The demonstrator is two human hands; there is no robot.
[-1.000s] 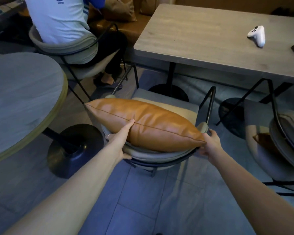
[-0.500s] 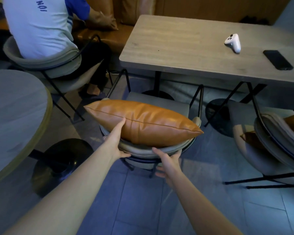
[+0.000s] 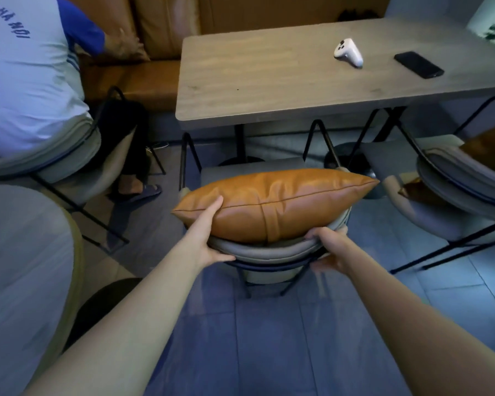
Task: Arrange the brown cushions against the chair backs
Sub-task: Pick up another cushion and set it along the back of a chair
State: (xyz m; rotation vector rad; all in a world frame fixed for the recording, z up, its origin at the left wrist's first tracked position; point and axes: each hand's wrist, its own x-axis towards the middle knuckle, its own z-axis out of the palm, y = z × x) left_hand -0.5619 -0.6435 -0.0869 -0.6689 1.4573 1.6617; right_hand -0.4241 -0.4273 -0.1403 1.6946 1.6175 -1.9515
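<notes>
Brown cushion (image 3: 272, 204) sits on the chair back (image 3: 269, 248) top edge. Left hand (image 3: 209, 232) grip pinches its left end; right hand (image 3: 330, 248) clamps the chair back. Advice: steady chair, lower cushion onto seat, upright.

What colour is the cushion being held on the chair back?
Tan-orange brown, leather-like, with a seam along its length; the cushion shows clearly in the head view.

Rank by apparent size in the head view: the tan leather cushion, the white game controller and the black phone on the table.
1. Tan leather cushion, by far the largest.
2 and 3. White game controller and black phone look alike in size; both lie far from the camera, so no firm ranking.
</notes>
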